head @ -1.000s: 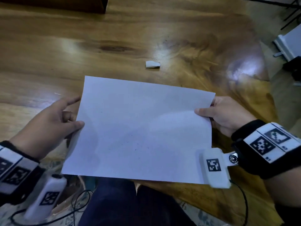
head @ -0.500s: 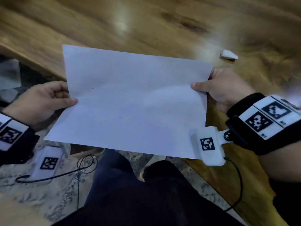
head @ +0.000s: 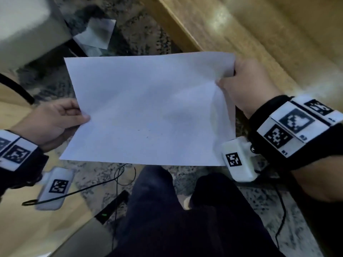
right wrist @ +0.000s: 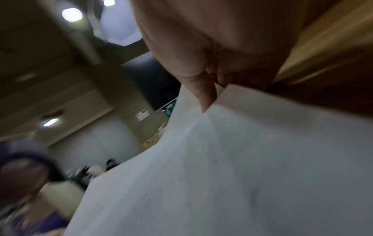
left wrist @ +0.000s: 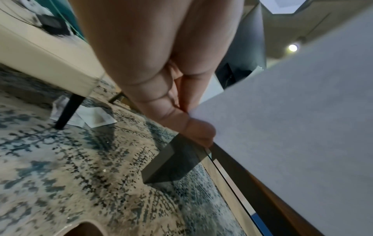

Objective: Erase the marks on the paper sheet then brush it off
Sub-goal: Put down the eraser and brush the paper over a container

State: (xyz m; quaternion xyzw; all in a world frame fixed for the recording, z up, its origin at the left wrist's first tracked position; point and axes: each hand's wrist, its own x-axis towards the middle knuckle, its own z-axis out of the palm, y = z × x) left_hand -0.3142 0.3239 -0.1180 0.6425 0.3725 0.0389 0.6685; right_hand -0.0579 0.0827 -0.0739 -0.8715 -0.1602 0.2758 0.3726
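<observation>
I hold the white paper sheet (head: 148, 110) in the air with both hands, off the table and over the patterned rug. My left hand (head: 55, 119) pinches its left edge between thumb and fingers. My right hand (head: 248, 86) pinches the far right edge, where the sheet buckles a little. A few tiny dark specks lie near the sheet's lower middle. From below, the left wrist view has my left hand (left wrist: 181, 115) on the sheet (left wrist: 302, 111), and the right wrist view has my right hand (right wrist: 210, 89) on the sheet (right wrist: 232, 167). No eraser is in view.
The wooden table (head: 269, 34) runs along the upper right. A pale chair (head: 27, 25) stands at the upper left, with loose papers (head: 96, 34) on the rug (head: 141, 30) beside it. My legs (head: 176, 210) and cables (head: 115, 180) are below the sheet.
Both hands have carried the sheet off the table to the left, out over the rug. The head view has swung left, so the eraser has left the picture.
</observation>
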